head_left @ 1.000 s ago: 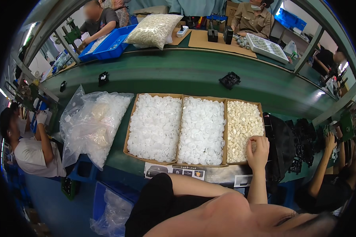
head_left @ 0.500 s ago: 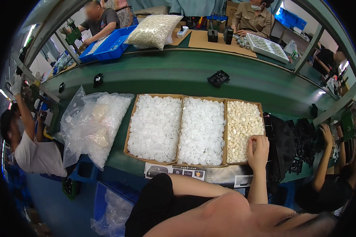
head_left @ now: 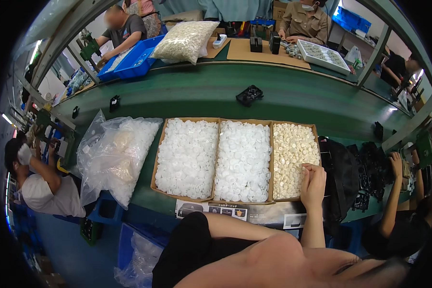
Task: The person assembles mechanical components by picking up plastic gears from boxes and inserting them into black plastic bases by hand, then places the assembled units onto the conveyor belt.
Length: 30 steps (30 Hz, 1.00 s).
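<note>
My right hand [head_left: 314, 183] is over the near right corner of a cardboard box [head_left: 296, 199] of small beige plastic pieces [head_left: 293, 149]. Its fingers are curled together, and whatever they pinch is hidden. My left arm [head_left: 242, 225] crosses in front of the boxes toward the right, with its hand out of sight. Left of the beige pieces stand two more open boxes, one with white round plastic pieces [head_left: 242, 161] and the other with similar white pieces [head_left: 186, 156].
A clear plastic bag [head_left: 122, 156] of white pieces lies on the left. A black bag [head_left: 338, 177] and several black parts [head_left: 372, 168] are on the right. Beyond the boxes runs a green conveyor belt [head_left: 177, 91] bearing a black part [head_left: 249, 95]. Co-workers sit around it.
The black parts on the belt have shifted left. My right fingers have moved slightly over the beige pieces. At left, a co-worker's gloved hand has come down from its raised position.
</note>
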Each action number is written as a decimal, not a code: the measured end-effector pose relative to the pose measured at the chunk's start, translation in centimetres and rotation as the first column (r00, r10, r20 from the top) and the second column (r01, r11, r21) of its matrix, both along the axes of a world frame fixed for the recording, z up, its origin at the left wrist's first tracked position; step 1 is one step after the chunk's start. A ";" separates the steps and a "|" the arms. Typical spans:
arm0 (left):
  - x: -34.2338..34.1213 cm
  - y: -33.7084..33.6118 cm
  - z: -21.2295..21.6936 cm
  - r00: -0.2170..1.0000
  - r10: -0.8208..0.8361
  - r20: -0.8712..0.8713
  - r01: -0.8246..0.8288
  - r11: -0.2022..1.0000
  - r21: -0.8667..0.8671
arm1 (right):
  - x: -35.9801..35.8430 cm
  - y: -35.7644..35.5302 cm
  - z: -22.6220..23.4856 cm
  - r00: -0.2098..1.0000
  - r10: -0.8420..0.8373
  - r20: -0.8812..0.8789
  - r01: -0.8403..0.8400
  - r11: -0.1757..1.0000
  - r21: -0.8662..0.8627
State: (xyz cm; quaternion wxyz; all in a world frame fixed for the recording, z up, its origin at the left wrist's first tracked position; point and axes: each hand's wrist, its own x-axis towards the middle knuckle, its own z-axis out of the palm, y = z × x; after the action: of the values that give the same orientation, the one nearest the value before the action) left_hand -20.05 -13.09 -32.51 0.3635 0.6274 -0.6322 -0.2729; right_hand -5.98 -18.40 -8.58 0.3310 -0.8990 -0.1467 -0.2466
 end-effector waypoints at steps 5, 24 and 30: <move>2.3 2.4 6.5 0.945 -0.020 -0.326 0.000 0.998 -0.060 | -0.2 -0.7 -0.1 0.999 -0.032 0.012 0.032 0.998 -0.056; 9.3 10.8 29.3 0.850 0.456 -0.262 -0.526 0.746 -0.408 | 0.0 -0.7 0.0 0.976 0.011 0.216 0.023 0.987 -0.157; 17.4 16.3 34.9 0.692 0.707 -0.143 -0.721 0.671 -0.171 | -0.4 -0.9 0.6 0.984 0.019 0.177 0.009 0.988 -0.157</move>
State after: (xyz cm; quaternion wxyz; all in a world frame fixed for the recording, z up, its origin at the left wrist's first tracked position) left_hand -2.62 3.24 2.38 0.5267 0.7725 -0.3497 -0.0598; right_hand -6.34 -19.29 -7.96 0.2452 -0.8963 -0.1971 -0.3126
